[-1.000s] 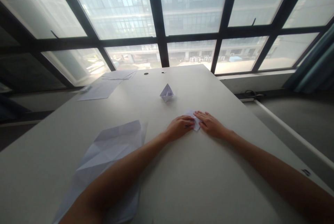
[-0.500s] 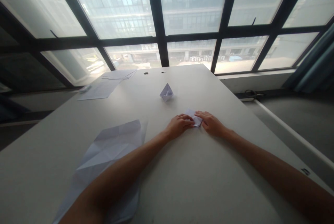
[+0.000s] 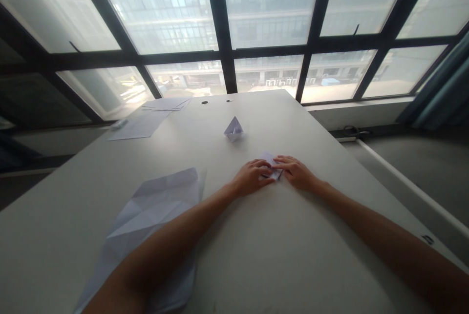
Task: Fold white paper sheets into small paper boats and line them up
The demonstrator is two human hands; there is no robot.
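your small folded paper lies on the tabletop, between your two hands and partly hidden under their fingers. your left hand bends over its left side, the fingers curled on top and the thumb set apart toward the near edge; whether they pinch a layer or only press it down, i cannot tell. your right hand comes in from the other side with its fingers lying loosely side by side and their tips at the paper; whether it grips a flap is hidden too. to fold well here, let one hand pin the piece flat while the other lines up edge and corner, then run a fingertip firmly along the crease from the middle outward; in so small a piece the layers probably slip easily, so light, even pressure should serve you better than a hard push. as for containers, none shows, unless you count the paper boat standing upright beyond your hands: it has a hollow around its peak, and you cannot tell from here if anything sits in it. your left forearm crosses above a large creased sheet, and loose papers lie at the far left.
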